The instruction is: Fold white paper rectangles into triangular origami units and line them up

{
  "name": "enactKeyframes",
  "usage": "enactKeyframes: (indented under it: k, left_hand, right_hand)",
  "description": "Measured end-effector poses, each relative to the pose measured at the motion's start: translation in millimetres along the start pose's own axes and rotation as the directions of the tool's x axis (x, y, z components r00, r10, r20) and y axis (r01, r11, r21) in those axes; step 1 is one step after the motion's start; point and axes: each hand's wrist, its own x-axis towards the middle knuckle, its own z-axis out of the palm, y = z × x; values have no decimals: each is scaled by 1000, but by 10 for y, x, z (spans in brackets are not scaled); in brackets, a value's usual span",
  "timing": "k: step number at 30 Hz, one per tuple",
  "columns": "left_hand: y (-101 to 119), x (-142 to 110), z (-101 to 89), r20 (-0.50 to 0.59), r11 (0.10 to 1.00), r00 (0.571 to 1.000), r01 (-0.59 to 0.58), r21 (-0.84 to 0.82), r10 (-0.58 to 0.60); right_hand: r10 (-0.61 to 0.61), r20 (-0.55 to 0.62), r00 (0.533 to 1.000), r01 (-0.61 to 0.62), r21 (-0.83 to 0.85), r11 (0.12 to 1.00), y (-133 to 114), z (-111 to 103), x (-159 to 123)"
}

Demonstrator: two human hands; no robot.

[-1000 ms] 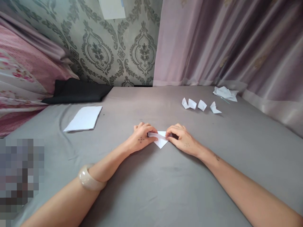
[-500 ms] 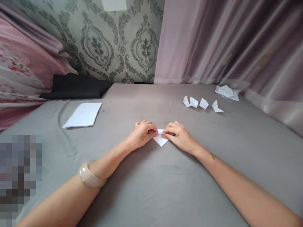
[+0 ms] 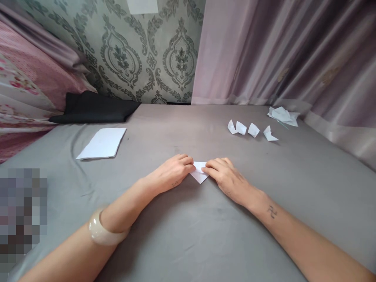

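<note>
A small folded sheet of white paper [image 3: 200, 177] lies on the grey cloth in front of me, one corner pointing toward me. My left hand [image 3: 176, 172] has its fingers closed on the paper's left edge, thumb and fingertips close together. On the right edge, my right hand [image 3: 226, 176] grips the same paper, fingers bent and pressed on it. Between the two hands the middle of the paper shows, with a fold running across it. The outer ends of the paper are hidden under my fingers.
Several folded white paper pieces [image 3: 253, 130] stand in a row at the back right. Beyond them lies a pile of loose papers [image 3: 282, 114]. A stack of white paper [image 3: 102, 143] sits at the left, in front of a black cloth [image 3: 96, 109]. Curtains [image 3: 252, 51] hang behind.
Both hands have lowered and flattened onto the folded paper, their wrists turned. The upright edge I pinched before now lies pressed down.
</note>
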Motion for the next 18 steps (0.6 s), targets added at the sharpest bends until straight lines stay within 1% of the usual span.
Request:
enactKeyframes:
  k: [7,11,14,18]
  left_hand:
    - [36,-12,-65,68,999,998,-3,33,1]
    - [79,-24,-122,133,998,991,17,53,-24]
    - [140,-49,-167,171,991,982,60,116,-80]
    - [262,-76,-187,213,968,959,144,204,-188]
  right_hand:
    - [1,10,1000,0,-33,999,-22,-38,-22]
    - [18,57,998,-16,-37,999,-33,-95,-53]
    - [29,87,996,-28,-11,1000,-40,-133,-80]
    - [9,69,998,-13,63,998,-33,-158,-112]
